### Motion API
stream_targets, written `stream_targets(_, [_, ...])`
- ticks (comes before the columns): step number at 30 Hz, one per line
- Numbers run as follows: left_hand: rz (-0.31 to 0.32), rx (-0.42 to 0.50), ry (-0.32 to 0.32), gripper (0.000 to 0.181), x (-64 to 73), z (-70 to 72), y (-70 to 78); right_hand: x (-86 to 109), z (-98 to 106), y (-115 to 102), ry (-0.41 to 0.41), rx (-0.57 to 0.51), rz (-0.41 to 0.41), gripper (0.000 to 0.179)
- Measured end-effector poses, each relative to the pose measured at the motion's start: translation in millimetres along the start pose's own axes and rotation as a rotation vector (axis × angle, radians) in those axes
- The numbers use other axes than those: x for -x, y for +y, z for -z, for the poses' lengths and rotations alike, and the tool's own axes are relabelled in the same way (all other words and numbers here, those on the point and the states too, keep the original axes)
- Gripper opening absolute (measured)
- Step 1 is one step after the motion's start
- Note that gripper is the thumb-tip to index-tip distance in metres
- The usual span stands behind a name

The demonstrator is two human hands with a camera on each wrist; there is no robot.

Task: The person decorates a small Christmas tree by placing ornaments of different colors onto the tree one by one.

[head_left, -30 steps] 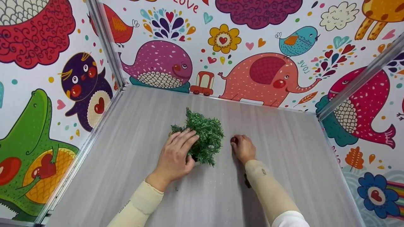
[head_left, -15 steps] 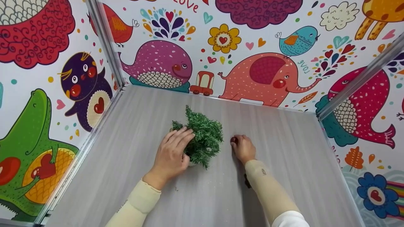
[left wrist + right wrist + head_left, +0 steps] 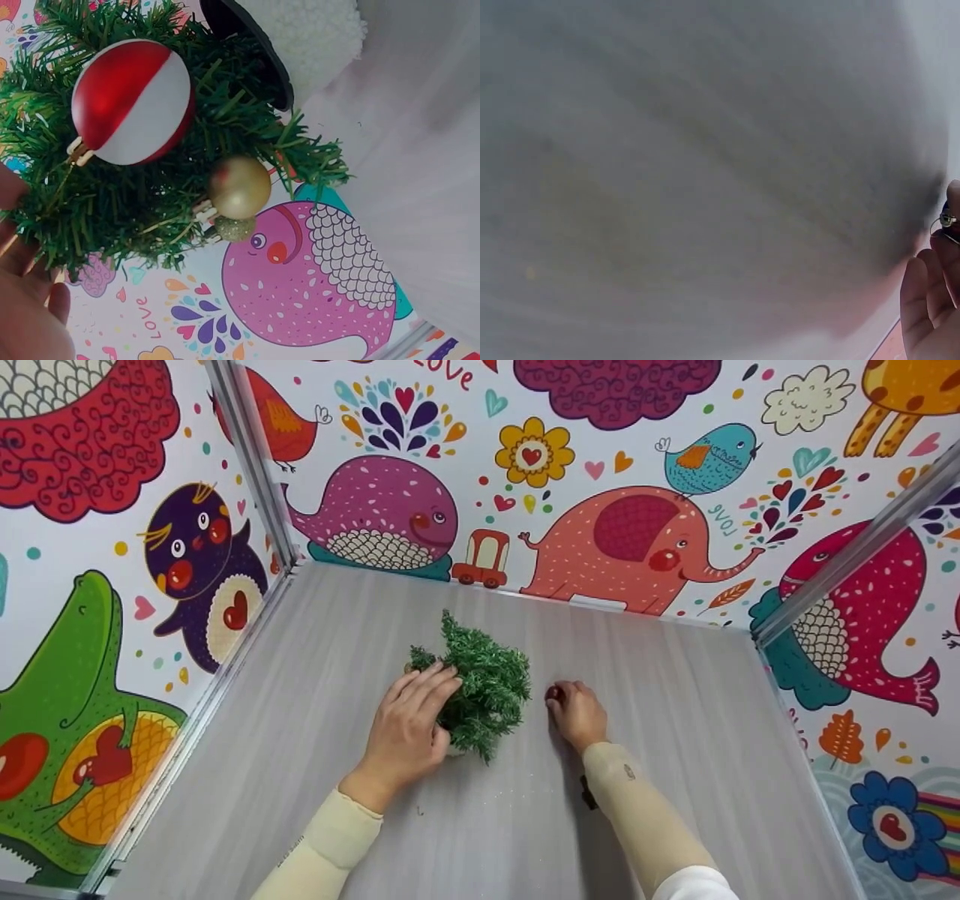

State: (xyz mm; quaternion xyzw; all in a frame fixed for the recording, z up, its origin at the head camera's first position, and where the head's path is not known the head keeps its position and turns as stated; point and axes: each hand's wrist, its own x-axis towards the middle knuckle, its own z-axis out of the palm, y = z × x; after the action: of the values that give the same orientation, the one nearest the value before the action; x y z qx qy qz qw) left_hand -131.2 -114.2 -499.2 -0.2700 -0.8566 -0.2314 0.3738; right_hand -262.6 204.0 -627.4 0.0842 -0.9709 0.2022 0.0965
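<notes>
A small artificial Christmas tree [image 3: 489,682] stands on the table, its green branches seen from above. My left hand [image 3: 411,718] holds its left side, with the thumb at the near side and the fingers over the branches. In the left wrist view, a red and white bauble [image 3: 133,101] and a gold bauble [image 3: 240,187] hang on the tree, above a fluffy white base [image 3: 319,45] with a dark rim. To the right of the tree, my right hand [image 3: 582,714] pinches a small dark red bauble [image 3: 553,692] low over the table; its metal cap [image 3: 947,220] and a thin loop show in the right wrist view.
The grey table [image 3: 712,735] is bounded by walls with printed cartoon animals and metal corner posts [image 3: 251,457]. Tiny glittering specks and a small scrap [image 3: 420,810] lie in front of the tree. A dark object [image 3: 589,792] shows beside the right forearm.
Between one second and half a second ago, my left hand and the tree shifted slightly left, and the tree turned a little. The right hand has hardly moved.
</notes>
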Motion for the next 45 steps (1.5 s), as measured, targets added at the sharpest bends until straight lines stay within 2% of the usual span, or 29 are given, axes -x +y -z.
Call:
stream_targets(7, [0.012,0.001,-0.002,0.064,-0.3,0.3,2.2,7.2,10.4,-8.8,0.035,-0.054,0.047,0.036])
stream_targets(15, [0.017,0.003,-0.013,0.063,1.0,0.7,1.6,26.2,28.0,-23.3,0.095,-0.128,0.125,0.034])
stream_targets(28, [0.020,0.001,-0.009,0.062,2.5,1.1,1.5,61.9,54.8,-57.6,0.140,-0.194,0.348,0.036])
stream_targets(35, [0.031,0.008,-0.003,0.062,2.5,1.8,2.8,78.0,70.8,-78.3,0.172,-0.283,0.490,0.039])
stream_targets(39, [0.039,0.011,-0.006,0.062,2.8,2.4,4.0,85.4,77.3,-88.4,0.161,-0.315,0.537,0.040])
stream_targets(45, [0.036,0.009,-0.006,0.062,3.1,1.9,4.9,91.6,82.4,-99.2,0.193,-0.302,0.599,0.044])
